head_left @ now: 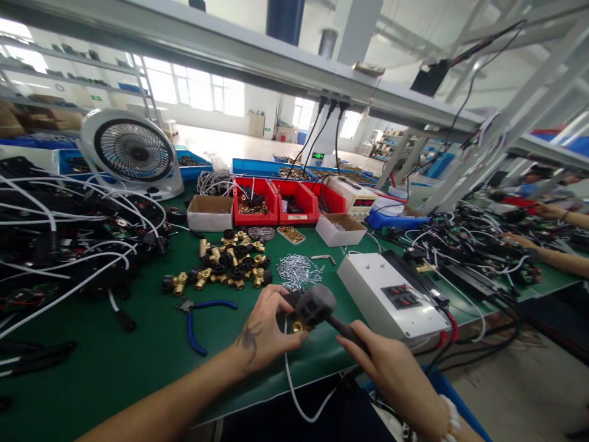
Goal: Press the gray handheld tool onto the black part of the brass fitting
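Green matte bench (138, 362), strewn with shiny brass fittings (221, 264) just beyond the hands. Right hand (391, 368) is wrapped tight round the grey rubber mallet (317, 304), head raised; left hand (264, 331), fingers curled, pinches a small brass part (297, 326) under it.

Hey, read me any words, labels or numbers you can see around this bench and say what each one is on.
No text can be read here.
Power supply display: red digits glow, too blurred to read.
Green display behind the bins: lit, too small to read.
Green wall signs: too small to read.
White box with red switches: no label visible.
The left hand and right hand hold a grey mallet, unmarked.
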Tool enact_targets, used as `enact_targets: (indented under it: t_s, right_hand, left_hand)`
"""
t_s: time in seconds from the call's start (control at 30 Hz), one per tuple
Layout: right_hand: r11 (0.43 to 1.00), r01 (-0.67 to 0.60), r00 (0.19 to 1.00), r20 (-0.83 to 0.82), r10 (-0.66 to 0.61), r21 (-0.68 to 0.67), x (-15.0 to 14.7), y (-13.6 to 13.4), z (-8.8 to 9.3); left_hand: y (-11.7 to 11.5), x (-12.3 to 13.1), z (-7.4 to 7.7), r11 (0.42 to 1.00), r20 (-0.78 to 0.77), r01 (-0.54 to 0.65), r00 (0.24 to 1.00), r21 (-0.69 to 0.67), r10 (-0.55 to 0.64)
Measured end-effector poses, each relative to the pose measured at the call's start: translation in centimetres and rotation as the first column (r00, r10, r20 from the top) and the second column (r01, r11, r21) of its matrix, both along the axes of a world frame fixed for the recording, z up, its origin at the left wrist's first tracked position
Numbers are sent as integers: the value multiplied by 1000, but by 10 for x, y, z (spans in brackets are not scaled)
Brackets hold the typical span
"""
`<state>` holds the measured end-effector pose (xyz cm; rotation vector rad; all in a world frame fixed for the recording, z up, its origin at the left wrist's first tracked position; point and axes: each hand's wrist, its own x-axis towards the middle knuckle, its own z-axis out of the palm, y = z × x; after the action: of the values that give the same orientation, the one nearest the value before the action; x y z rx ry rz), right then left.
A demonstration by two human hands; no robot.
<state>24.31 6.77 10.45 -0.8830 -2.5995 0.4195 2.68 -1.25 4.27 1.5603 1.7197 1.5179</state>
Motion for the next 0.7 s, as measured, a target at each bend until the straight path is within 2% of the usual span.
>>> enact_targets:
  t_s: [0.17, 0.3, 0.33, 0.47, 0.6, 0.63, 0.7]
  right_hand:
    - [986, 165, 967, -203, -156, 28, 0, 0, 3]
    - [999, 25, 1000, 0, -25, -41, -2, 0, -1]
    - [998, 33, 999, 2, -33, -59, -2, 1, 0]
    - [977, 179, 972, -130, -194, -120, -3, 1, 4]
    - [968, 73, 996, 71, -57, -239, -5, 2, 0]
    - [967, 71, 996, 70, -55, -244, -4, 2, 0]
    - [968, 132, 988, -53, -146, -215, -4, 3, 0]
  left_hand:
    - [0, 0, -3, 1000, 2, -2, 1000, -13, 2]
    - [1, -1, -5, 1000, 11, -5, 1000, -15, 5]
    - [1, 0, -5, 1000, 11, -7, 1000, -16, 7]
    - [1, 1, -5, 1000, 6, -9, 1000, -25, 10]
    - [1, 0, -7, 1000, 1, -19, 1000, -22, 19]
    - [2, 0, -7, 1000, -1, -20, 1000, -22, 20]
    - [3, 0, -9, 999, -6, -22, 1000, -24, 21]
